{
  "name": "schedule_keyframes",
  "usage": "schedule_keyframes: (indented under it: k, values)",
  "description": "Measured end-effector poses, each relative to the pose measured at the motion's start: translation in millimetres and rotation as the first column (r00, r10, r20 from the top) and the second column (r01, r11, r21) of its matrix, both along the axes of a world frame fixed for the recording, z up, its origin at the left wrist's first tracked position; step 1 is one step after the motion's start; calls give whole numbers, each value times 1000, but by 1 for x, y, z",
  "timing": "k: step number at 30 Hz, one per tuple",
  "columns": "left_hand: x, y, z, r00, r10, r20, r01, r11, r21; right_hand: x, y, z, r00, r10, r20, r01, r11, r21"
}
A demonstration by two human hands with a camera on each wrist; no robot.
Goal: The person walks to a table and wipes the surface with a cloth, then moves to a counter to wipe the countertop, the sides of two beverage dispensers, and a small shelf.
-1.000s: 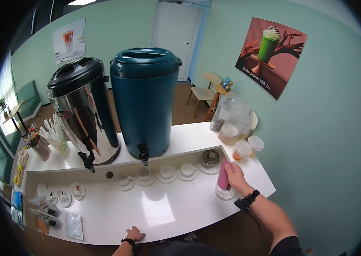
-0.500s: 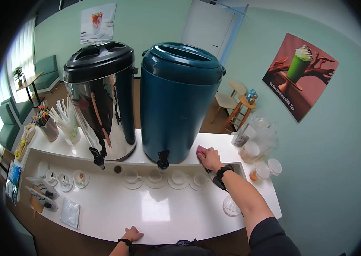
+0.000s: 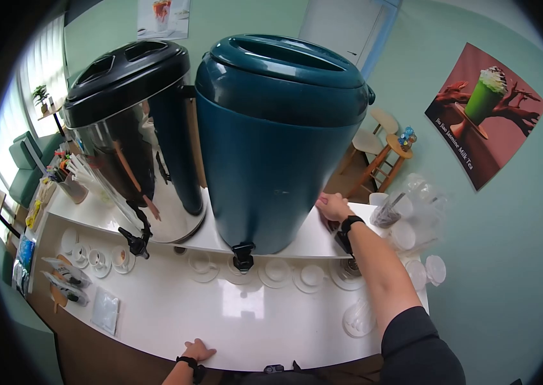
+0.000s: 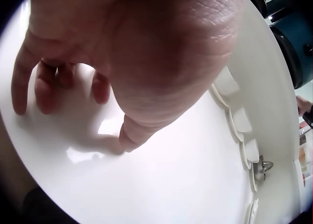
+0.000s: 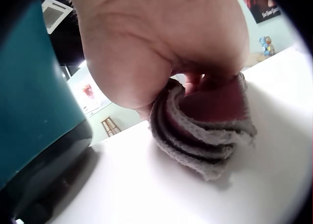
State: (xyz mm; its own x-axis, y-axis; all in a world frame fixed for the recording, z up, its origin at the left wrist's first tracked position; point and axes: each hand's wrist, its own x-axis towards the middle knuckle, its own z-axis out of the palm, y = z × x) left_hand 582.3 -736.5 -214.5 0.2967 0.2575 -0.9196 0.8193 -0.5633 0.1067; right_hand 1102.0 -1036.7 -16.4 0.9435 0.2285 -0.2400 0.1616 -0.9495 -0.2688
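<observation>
Steel urn (image 3: 133, 144) beside teal urn (image 3: 278, 147); poster (image 3: 486, 112) on wall.

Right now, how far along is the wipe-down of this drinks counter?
Done: cannot tell; no surface shows wipe marks. In hand: the right hand grips a folded cloth on the raised shelf beside the teal dispenser; the left hand rests on the lower counter. Left: probably the remaining shelf.

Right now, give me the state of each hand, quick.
Left hand: open, fingertips resting on the white counter.
Right hand: grips a folded cloth on the shelf.
</observation>
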Motion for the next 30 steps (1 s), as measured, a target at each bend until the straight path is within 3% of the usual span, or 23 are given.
schedule_keyframes:
  k: [4, 7, 10, 12, 14, 18, 20, 22, 23, 26, 28, 30]
  values:
    - [-4, 4, -30, 1000, -20, -18, 19, 1000, -5, -35, 18, 7, 983, 184, -9, -184, 982, -34]
    - [-6, 9, -46, 999, -18, -47, 17, 1000, -15, -32, -18, 6, 993, 117, 0, -117, 993, -3]
    - [0, 6, -23, 999, -8, -48, 7, 1000, -21, -15, -82, -26, 992, -41, 117, 40, 999, 11]
    - [-3, 7, -31, 1000, 0, -16, -1, 1000, -13, -45, -81, -9, 979, -174, 106, 177, 984, -21]
    - [-8, 6, -31, 1000, 20, 0, -20, 1000, -15, -72, -67, -9, 976, -171, 134, 178, 983, -48]
    - [-6, 6, -13, 999, 33, 17, -33, 999, -34, -141, -27, -12, 981, 135, 138, -130, 991, -39]
    - [-8, 10, -16, 999, 8, 43, -7, 1000, -30, -174, -13, -3, 961, 240, 139, -247, 969, 33]
    - [-4, 13, -4, 999, -18, 41, 20, 999, -49, -184, -12, -6, 980, 187, 74, -201, 924, 325]
    - [-3, 14, 1, 999, -26, 39, 28, 998, -59, -188, -16, -15, 994, 92, 55, -107, 816, 569]
    - [-7, 17, -14, 994, -80, 76, 83, 996, -32, -218, 8, 66, 981, -178, 76, 31, 534, 845]
    - [-9, 17, -28, 987, -117, 110, 118, 993, -2, -212, 19, 102, 923, -246, 297, -147, 486, 862]
    - [-12, 16, -22, 990, -93, 106, 95, 995, -17, -212, 38, 136, 839, -214, 501, -338, 517, 786]
